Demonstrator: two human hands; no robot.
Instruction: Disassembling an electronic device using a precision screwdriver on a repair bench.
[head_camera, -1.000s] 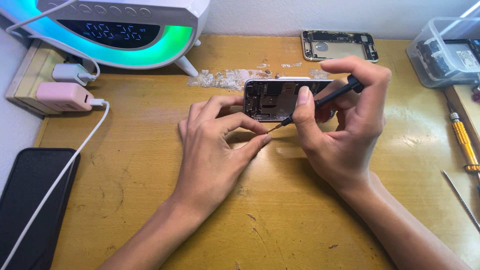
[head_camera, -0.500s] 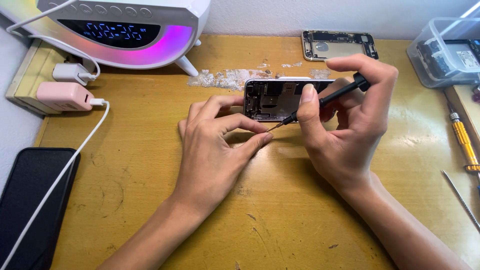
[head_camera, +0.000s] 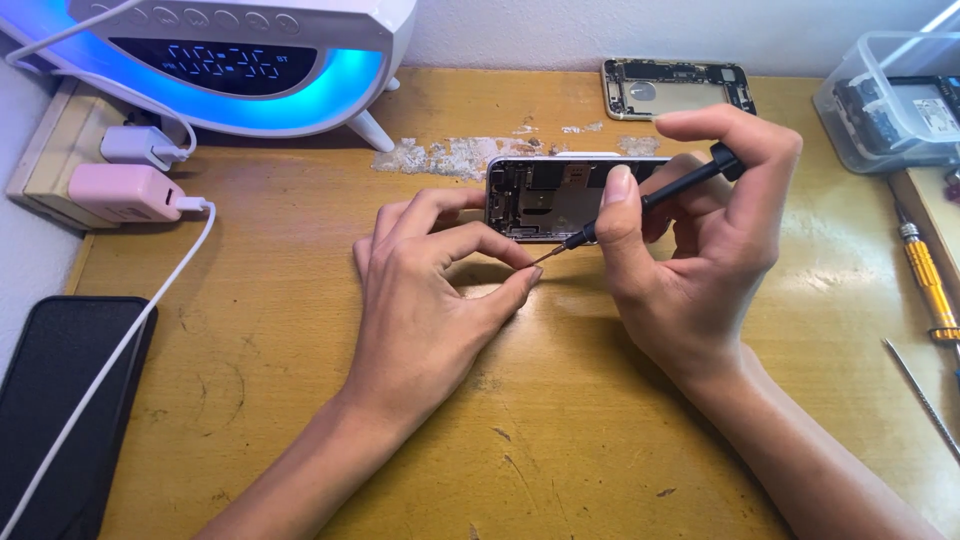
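Observation:
An opened phone (head_camera: 548, 196) with its inner parts showing lies on the wooden desk (head_camera: 560, 430). My left hand (head_camera: 430, 300) rests beside it, index finger and thumb pinched at the phone's near left corner. My right hand (head_camera: 700, 250) holds a small black screwdriver (head_camera: 650, 200) between thumb and fingers. Its tip sits at the phone's near edge, right by my left fingertips. The right hand hides the phone's right end.
A second phone shell (head_camera: 676, 88) lies at the back. A clear plastic box (head_camera: 895, 100) stands at the far right, a yellow-handled screwdriver (head_camera: 928, 282) and a thin metal tool (head_camera: 920, 395) below it. A glowing clock lamp (head_camera: 230, 60), chargers (head_camera: 135, 190), white cable and dark phone (head_camera: 60, 410) fill the left.
Both hands and the screwdriver stay almost where they were. The lamp's glow has gone from green to purple to blue.

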